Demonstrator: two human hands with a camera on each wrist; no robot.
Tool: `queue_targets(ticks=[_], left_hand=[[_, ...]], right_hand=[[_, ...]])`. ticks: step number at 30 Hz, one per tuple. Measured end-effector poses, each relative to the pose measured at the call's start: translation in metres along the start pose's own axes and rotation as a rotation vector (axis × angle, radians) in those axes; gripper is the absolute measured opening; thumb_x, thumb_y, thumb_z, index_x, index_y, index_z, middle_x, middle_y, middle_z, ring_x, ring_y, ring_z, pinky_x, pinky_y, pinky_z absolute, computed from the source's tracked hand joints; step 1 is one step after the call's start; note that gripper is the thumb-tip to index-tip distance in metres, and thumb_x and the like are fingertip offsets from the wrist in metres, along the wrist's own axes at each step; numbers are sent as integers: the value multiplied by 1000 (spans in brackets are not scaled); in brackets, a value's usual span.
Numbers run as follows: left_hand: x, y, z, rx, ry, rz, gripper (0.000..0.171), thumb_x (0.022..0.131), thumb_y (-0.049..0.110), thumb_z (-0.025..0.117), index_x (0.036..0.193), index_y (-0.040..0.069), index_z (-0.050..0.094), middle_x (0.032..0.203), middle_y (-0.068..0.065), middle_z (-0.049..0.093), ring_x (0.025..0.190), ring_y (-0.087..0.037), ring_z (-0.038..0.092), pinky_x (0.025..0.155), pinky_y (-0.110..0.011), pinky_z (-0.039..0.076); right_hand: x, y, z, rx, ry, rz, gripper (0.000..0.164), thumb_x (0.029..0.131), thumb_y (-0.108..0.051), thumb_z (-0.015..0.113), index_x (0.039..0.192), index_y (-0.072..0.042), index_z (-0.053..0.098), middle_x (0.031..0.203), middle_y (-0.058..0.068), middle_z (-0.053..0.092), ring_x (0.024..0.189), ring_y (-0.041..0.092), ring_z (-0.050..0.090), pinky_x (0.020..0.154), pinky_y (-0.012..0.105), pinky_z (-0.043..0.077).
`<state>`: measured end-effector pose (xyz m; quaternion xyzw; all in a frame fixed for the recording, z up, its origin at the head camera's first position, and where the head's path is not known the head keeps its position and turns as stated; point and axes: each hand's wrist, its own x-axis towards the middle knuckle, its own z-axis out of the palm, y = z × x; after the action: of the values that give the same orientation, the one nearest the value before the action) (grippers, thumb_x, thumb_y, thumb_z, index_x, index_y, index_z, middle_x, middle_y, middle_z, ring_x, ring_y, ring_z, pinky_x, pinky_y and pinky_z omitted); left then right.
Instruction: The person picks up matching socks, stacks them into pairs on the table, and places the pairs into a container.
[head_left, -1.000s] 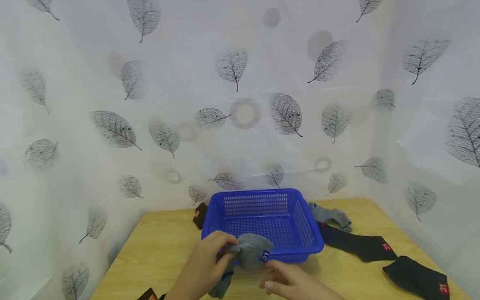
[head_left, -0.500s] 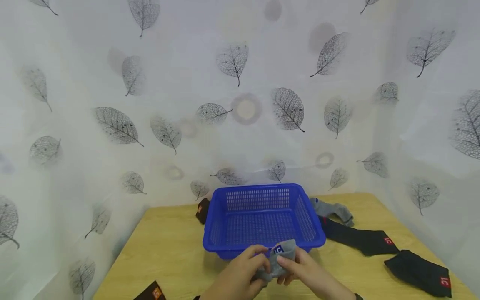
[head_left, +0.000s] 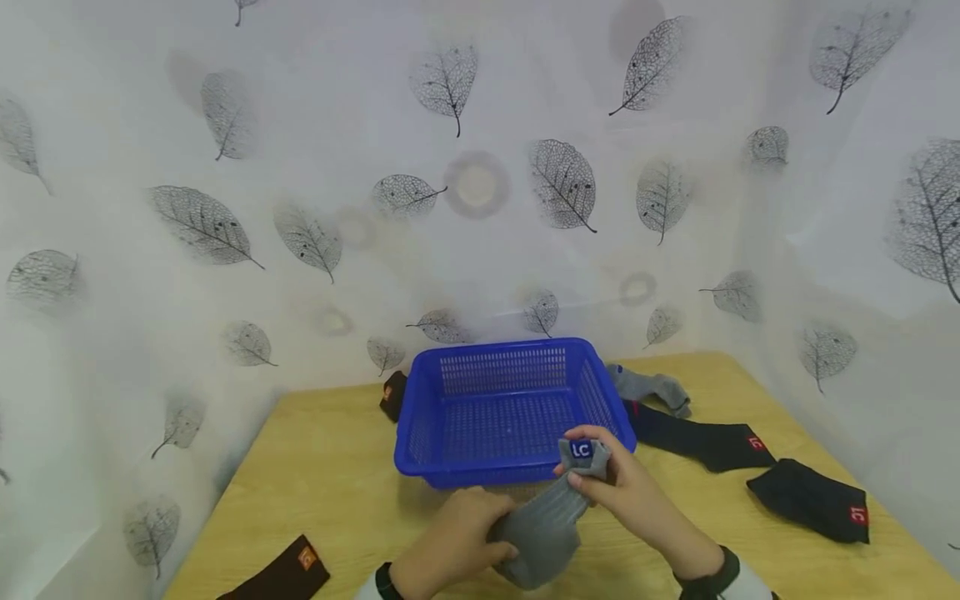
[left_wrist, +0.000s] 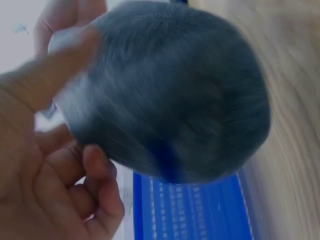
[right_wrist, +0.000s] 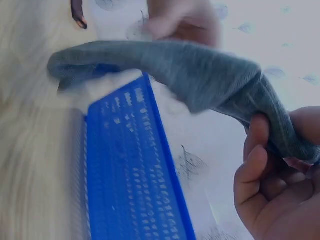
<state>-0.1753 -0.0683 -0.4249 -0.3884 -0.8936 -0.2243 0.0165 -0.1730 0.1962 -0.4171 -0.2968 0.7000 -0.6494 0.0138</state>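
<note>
A grey sock (head_left: pixel 542 533) is stretched between both hands over the front of the table, before the blue basket. My right hand (head_left: pixel 618 483) pinches its cuff, where a navy label faces up. The foot part hangs lower, and my left hand (head_left: pixel 459 537) grips it from the left side. In the left wrist view, the thumb lies across the grey sock (left_wrist: pixel 170 90), blurred by motion, with the other fingers curled below. The right wrist view has the sock (right_wrist: pixel 150 60) running sideways from the fingers of the right hand (right_wrist: pixel 280 195).
The blue basket (head_left: pixel 411 450) stands mid-table with nothing inside. Right of it lie another grey sock (head_left: pixel 648 387) and two black socks (head_left: pixel 697 435), (head_left: pixel 813 500) with red labels. Brown socks lie at front left (head_left: pixel 281 575) and behind the basket's left side (head_left: pixel 392 397). A leaf-print sheet (head_left: pixel 480 250) surrounds the table.
The sock has gone from bunched up to drawn out lengthwise. The right hand, first apart from it, now pinches the cuff; the left hand has shifted to the foot part.
</note>
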Motion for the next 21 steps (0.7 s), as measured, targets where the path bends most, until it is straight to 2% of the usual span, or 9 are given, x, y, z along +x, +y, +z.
queue_targets(ticks=[2, 4, 7, 10, 13, 15, 19, 21], left_hand=[[-4, -4, -3, 121, 57, 11, 24, 78, 23, 88, 95, 17, 72, 83, 13, 66, 75, 1, 49, 68, -20, 39], [-9, -8, -4, 203, 135, 21, 21, 76, 21, 88, 90, 18, 73, 79, 13, 64, 74, -1, 46, 68, -21, 36], [-16, -13, -2, 291, 247, 42, 24, 71, 20, 90, 86, 19, 71, 77, 12, 62, 74, -4, 44, 69, -24, 35], [-21, -17, 4, 368, 297, 74, 26, 68, 18, 91, 82, 20, 69, 76, 11, 62, 73, -7, 46, 70, -27, 36], [-24, -21, 11, 452, 246, 91, 27, 68, 20, 91, 78, 21, 67, 75, 11, 62, 71, -8, 49, 68, -26, 36], [-27, -22, 15, 484, 162, 95, 26, 69, 22, 91, 76, 22, 67, 73, 12, 59, 70, -7, 49, 66, -24, 35], [-33, -22, 21, 427, -50, 85, 19, 70, 26, 88, 74, 24, 70, 70, 14, 54, 68, -4, 45, 65, -22, 34], [-36, -22, 22, 369, -150, 66, 17, 72, 33, 88, 79, 25, 75, 72, 14, 55, 68, -3, 45, 65, -22, 36]], right_hand=[[-2, -1, -7, -38, 18, -6, 50, 99, 2, 61, 139, -24, 46, 113, 4, 70, 93, 3, 64, 67, 25, 54], [-6, -1, -11, -132, 45, 2, 50, 95, 3, 66, 137, -17, 47, 112, 9, 69, 98, 3, 65, 70, 26, 57], [-12, 2, -14, -327, 49, 49, 46, 91, -3, 74, 130, -9, 49, 112, 15, 68, 101, 8, 66, 74, 30, 58], [-17, 9, -13, -559, -1, 80, 45, 87, -11, 80, 122, -11, 52, 111, 11, 68, 102, 18, 66, 77, 35, 57], [-20, 19, -10, -740, -82, 71, 43, 83, -7, 82, 117, -15, 55, 111, 2, 67, 103, 21, 65, 80, 37, 56], [-23, 27, -9, -817, -143, 37, 41, 79, 2, 80, 110, -15, 60, 106, -2, 66, 98, 18, 64, 78, 35, 56], [-28, 38, -11, -909, -229, 12, 40, 70, 13, 75, 96, -16, 67, 98, -6, 66, 90, 10, 63, 74, 31, 56], [-30, 40, -12, -925, -267, 40, 38, 68, 11, 76, 94, -15, 69, 97, -7, 67, 89, 10, 64, 74, 31, 56]])
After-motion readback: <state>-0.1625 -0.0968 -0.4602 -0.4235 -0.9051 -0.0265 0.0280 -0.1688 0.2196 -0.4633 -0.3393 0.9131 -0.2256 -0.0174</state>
